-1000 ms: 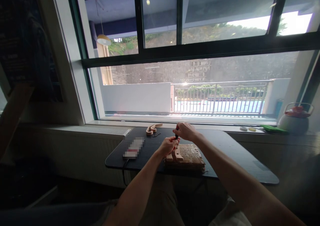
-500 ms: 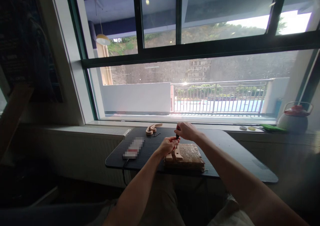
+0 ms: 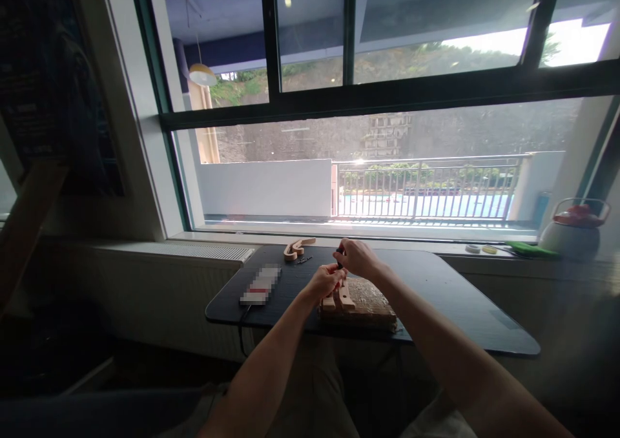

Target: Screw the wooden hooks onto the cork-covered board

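My right hand (image 3: 357, 257) is closed around the black handle of a screwdriver (image 3: 340, 258), held upright over pale wooden pieces (image 3: 345, 299). Just below it, my left hand (image 3: 324, 281) has its fingers pinched together at the tool's lower end. What lies between those fingertips is hidden. The wooden pieces rest on the left part of a brown, rough-topped, layered block (image 3: 372, 296). Beyond my left hand lie curved wooden parts (image 3: 294, 249) and a few small dark screws (image 3: 304, 260).
The black table (image 3: 450, 309) stands against the window sill. A blurred-out flat object (image 3: 260, 285) with a cable is at the table's left. On the sill are tape rolls (image 3: 488, 249), a green item (image 3: 530, 249) and a white kettle with a red lid (image 3: 571, 234).
My right hand and the screwdriver handle have shifted slightly left, and the handle's tilt has changed a little. My left hand stays at the same spot. The whole view has moved slightly.
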`<state>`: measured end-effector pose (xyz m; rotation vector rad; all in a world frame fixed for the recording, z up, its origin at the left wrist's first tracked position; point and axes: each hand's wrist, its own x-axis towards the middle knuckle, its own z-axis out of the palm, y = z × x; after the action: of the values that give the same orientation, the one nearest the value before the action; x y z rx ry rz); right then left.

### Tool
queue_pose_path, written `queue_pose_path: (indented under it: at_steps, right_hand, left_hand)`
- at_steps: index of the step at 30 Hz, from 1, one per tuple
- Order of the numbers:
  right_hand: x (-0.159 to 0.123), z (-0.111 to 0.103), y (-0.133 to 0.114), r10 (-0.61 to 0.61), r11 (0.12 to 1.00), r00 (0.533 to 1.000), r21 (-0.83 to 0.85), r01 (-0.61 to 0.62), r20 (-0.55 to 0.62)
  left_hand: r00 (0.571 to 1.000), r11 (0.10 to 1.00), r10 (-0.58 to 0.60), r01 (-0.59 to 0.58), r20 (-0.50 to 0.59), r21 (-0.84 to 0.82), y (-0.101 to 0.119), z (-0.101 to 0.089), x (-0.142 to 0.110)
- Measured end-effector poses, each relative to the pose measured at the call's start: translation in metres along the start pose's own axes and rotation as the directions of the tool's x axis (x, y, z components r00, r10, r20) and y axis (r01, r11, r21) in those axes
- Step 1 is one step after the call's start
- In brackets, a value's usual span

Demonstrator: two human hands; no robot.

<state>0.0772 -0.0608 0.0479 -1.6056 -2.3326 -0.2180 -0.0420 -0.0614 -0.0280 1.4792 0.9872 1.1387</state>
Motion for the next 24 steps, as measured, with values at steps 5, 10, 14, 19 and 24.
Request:
queue_pose_path:
  at_steps: [5, 10, 14, 19, 24]
  right_hand:
    - [0.0, -0.015, 0.004, -0.05, 0.999, 0.999, -0.01, 0.05, 0.017]
    - [-0.003, -0.012, 0.005, -0.104, 0.995, 0.994, 0.01, 0.104, 0.033]
    - [-0.002, -0.003, 0.004, -0.055, 0.998, 0.998, -0.006, 0.055, 0.003]
    - [-0.001, -0.007, 0.008, -0.046, 0.999, 0.998, -0.025, 0.045, -0.031]
    - [-0.004, -0.013, 0.01, -0.143, 0.99, 0.989, 0.011, 0.143, -0.028]
  left_hand:
    - [1.0, 1.0, 0.028, -0.028, 0.015, 0.007, 0.002, 0.004, 0.0]
    - [1.0, 1.0, 0.023, -0.023, 0.015, -0.015, -0.003, 0.004, 0.002]
    - [1.0, 0.999, 0.026, -0.026, 0.002, -0.026, -0.002, 0.002, 0.001]
    - [0.999, 0.999, 0.036, -0.036, 0.011, -0.015, 0.004, 0.004, -0.002]
    - [0.999, 1.0, 0.028, -0.028, 0.029, -0.011, 0.002, 0.002, -0.003]
